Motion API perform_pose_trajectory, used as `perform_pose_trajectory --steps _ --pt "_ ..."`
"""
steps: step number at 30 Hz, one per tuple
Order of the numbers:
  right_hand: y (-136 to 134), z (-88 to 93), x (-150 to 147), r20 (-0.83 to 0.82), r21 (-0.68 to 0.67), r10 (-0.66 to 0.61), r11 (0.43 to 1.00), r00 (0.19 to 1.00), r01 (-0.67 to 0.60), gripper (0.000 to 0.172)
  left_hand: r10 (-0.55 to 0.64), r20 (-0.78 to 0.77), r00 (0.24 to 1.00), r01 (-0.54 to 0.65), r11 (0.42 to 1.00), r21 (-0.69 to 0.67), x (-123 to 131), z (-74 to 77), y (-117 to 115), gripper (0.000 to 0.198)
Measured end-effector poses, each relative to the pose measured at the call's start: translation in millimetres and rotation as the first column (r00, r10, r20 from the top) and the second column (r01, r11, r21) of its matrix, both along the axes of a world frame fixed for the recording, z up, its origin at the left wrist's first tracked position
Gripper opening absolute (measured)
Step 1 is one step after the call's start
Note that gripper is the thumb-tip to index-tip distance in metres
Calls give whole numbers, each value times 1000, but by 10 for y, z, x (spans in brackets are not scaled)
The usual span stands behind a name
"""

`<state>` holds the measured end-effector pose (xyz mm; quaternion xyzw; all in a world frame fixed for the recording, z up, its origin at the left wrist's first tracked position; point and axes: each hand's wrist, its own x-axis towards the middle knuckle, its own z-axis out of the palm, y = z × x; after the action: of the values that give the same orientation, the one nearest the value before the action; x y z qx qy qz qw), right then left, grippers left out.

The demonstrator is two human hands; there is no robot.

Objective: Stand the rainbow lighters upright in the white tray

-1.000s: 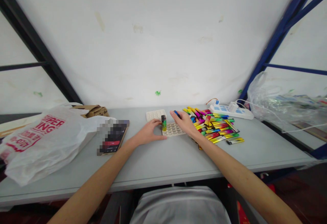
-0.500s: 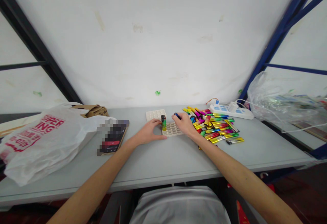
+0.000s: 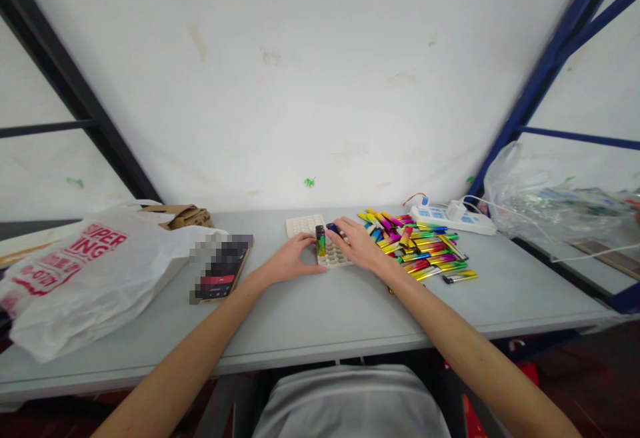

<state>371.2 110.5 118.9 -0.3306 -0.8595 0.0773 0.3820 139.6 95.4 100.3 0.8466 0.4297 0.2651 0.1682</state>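
Observation:
A white tray with round holes (image 3: 334, 261) lies mid-table. One multicoloured lighter (image 3: 321, 241) stands upright in its left corner. My left hand (image 3: 289, 259) rests against the tray's left edge, fingers curled around it. My right hand (image 3: 356, 243) hovers over the tray and pinches a blue lighter (image 3: 333, 229) just right of the standing one. A pile of several bright metallic lighters (image 3: 420, 246) lies to the right of my right hand.
A second holed tray (image 3: 303, 225) lies behind the first. A phone (image 3: 221, 273) and a white plastic bag with red print (image 3: 85, 271) sit at left, with a brown paper bag (image 3: 179, 215) behind. A power strip (image 3: 453, 217) and a clear plastic bag (image 3: 555, 205) are at right.
My right hand has carried the blue lighter leftward from beside the pile to above the tray, close to the upright lighter. The left hand has stayed on the tray.

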Motion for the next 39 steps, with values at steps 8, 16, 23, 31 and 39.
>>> perform_pose_trajectory --steps 8,16,23,31,39 --pt "-37 40 51 80 -151 7 989 997 5 38 6 -14 1000 -6 1000 3 4 -6 -8 67" --pt "-6 -11 22 232 -151 86 987 969 -52 27 -6 7 1000 6 1000 5 2 3 -23 68" --pt "-97 108 -8 420 -93 70 995 905 -34 32 -13 13 1000 13 1000 15 -3 -17 -8 66" --pt "-123 87 -43 518 -15 -85 994 851 109 47 -15 25 1000 14 1000 25 -15 -42 15 64" --pt "27 250 231 284 -24 -232 968 930 249 55 5 -3 1000 -5 1000 15 -4 -8 0 64"
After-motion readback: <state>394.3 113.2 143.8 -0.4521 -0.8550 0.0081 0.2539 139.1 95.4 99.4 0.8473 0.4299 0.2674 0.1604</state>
